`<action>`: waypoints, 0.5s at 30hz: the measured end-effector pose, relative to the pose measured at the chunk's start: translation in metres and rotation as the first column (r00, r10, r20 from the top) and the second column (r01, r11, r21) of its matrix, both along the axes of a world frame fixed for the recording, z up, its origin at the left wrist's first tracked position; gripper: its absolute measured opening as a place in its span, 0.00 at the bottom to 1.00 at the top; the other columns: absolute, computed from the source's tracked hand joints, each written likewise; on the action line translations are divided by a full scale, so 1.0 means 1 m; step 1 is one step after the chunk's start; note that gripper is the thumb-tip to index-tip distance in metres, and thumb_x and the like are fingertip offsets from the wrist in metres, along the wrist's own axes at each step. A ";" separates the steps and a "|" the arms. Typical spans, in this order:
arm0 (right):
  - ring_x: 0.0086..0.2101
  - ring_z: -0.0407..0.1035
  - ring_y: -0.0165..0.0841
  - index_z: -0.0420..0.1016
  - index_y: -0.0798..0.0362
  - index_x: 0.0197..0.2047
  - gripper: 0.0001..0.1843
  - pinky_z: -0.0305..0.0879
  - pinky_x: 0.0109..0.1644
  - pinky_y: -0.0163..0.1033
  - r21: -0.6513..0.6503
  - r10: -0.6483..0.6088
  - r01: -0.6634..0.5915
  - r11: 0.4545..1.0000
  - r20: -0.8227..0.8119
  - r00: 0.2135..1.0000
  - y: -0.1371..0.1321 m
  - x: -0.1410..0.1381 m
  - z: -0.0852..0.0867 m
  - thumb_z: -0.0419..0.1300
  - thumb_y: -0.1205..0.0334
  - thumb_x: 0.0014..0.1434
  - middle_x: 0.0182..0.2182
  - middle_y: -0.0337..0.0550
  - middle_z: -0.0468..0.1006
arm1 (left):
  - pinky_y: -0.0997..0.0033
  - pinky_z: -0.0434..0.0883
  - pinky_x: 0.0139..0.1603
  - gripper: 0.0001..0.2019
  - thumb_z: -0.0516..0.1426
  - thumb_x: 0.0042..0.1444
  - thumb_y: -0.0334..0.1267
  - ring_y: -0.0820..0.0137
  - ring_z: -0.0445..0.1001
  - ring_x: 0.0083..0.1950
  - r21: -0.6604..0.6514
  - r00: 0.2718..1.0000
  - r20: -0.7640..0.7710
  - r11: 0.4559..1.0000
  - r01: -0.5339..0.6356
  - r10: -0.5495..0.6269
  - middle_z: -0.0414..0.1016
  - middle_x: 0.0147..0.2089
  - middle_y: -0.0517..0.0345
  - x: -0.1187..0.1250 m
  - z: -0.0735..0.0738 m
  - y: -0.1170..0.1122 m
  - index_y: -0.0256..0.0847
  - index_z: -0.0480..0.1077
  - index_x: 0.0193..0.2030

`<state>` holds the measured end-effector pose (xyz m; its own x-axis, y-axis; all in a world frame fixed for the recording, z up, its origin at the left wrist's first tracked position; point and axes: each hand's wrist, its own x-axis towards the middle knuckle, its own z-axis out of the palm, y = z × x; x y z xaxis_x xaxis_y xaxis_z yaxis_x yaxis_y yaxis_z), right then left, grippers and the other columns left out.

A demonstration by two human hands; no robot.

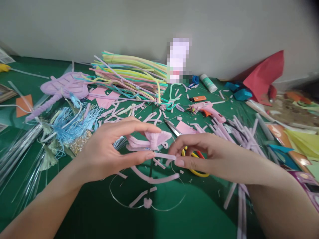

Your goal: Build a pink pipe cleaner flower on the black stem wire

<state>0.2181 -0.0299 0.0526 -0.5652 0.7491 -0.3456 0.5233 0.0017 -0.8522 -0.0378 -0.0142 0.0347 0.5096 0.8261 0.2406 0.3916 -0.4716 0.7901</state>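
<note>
My left hand (109,149) pinches a small bundle of folded pink pipe cleaner (149,141) between thumb and fingers, a little above the green table (189,212). My right hand (199,152) pinches the free end of a pink pipe cleaner strand (164,156) that runs from the bundle. A thin dark stem (149,179) hangs down from the bundle to a small pink tip. Loose pink pipe cleaner pieces (154,180) and thin wire lie just below the hands.
A pile of multicoloured pipe cleaners (129,74) lies at the back. A pink glue gun (208,109), an orange lighter (198,98), yellow-handled scissors (194,171), a purple pipe cleaner shape (64,87), blue tassels (67,124) and red paper (266,76) surround the hands.
</note>
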 end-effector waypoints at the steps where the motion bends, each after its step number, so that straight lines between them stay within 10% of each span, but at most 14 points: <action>1: 0.21 0.62 0.21 0.77 0.49 0.41 0.11 0.61 0.26 0.30 0.007 0.007 -0.007 1.000 -0.017 1.000 0.001 0.000 0.000 0.61 0.51 0.62 0.27 0.33 0.74 | 0.77 0.69 0.43 0.15 0.66 0.55 0.39 0.72 0.74 0.44 0.011 1.000 -0.001 1.000 0.004 -0.004 0.77 0.44 0.65 0.000 0.000 0.000 0.54 0.76 0.50; 15: 0.32 0.71 0.23 0.76 0.48 0.37 0.03 0.65 0.38 0.29 0.426 -0.004 -0.006 0.905 0.024 1.000 -0.002 0.001 0.008 0.62 0.65 0.59 0.32 0.32 0.79 | 0.75 0.70 0.41 0.11 0.64 0.57 0.37 0.70 0.75 0.44 0.069 0.998 0.051 0.997 -0.029 0.025 0.79 0.43 0.63 0.002 -0.001 -0.002 0.52 0.78 0.47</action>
<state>0.2190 -0.0315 0.0605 -0.5618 0.8273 -0.0072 0.5429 0.3621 -0.7577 -0.0355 -0.0163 0.0338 0.4733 0.8197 0.3226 0.3658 -0.5160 0.7746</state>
